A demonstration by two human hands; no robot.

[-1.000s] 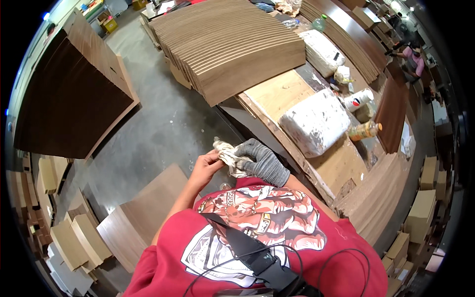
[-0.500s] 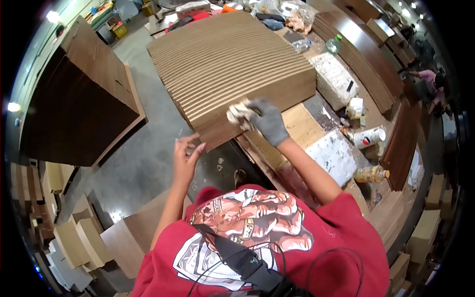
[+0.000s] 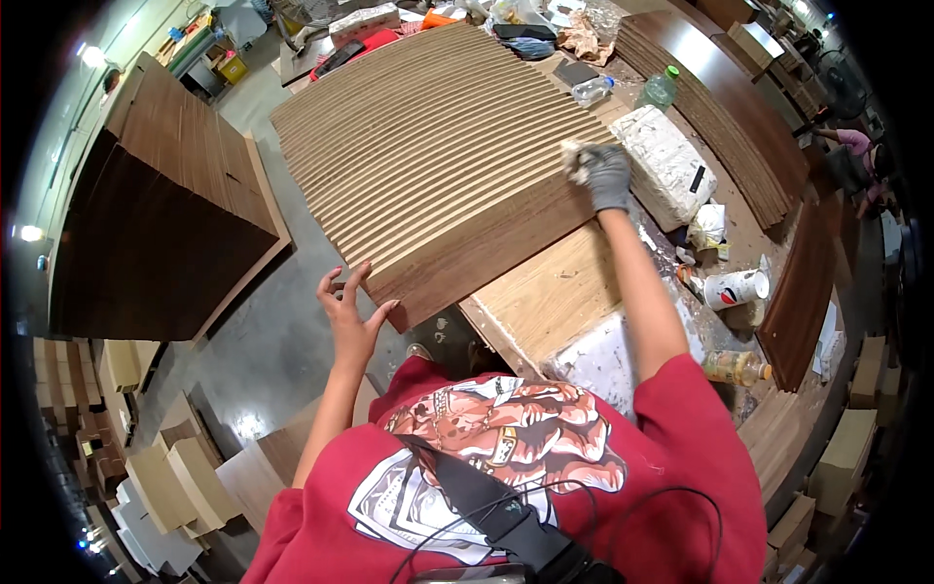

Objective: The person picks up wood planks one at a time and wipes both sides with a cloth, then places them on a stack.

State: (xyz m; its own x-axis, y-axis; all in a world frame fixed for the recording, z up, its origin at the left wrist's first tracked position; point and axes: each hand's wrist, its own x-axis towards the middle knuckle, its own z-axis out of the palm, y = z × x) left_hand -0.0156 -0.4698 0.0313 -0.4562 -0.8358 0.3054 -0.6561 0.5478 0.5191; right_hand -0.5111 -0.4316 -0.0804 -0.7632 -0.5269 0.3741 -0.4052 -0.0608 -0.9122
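- Many thin wood-grain panels (image 3: 448, 146) lie overlapped in a stepped fan, their straight, pale edges forming narrow ridges; the nearest one shows a smooth brown face.
- The bare left hand (image 3: 352, 316) is at the fan's near left corner, fingers spread and curved, thumb apart from them; whether it presses on the corner, I cannot tell.
- The right hand (image 3: 603, 171), in a grey knitted glove (image 3: 612, 187), grasps a crumpled, off-white cloth (image 3: 576, 164) at the fan's near right end.
- Under the fan, a bench top (image 3: 535, 297) shows bare, pale, scuffed wood.
- Just beside the glove sits an oblong, white-wrapped block (image 3: 662, 161), creased and stained; the right forearm partly hides a second whitish block (image 3: 593, 358).
- Farther right, a white cylindrical cup (image 3: 736, 290) lies on its side near a clear plastic bottle with an orange cap (image 3: 735, 367).
- On the left, dark panels (image 3: 156, 214) form a tall, sharp-cornered stack beside smooth grey floor (image 3: 282, 311).
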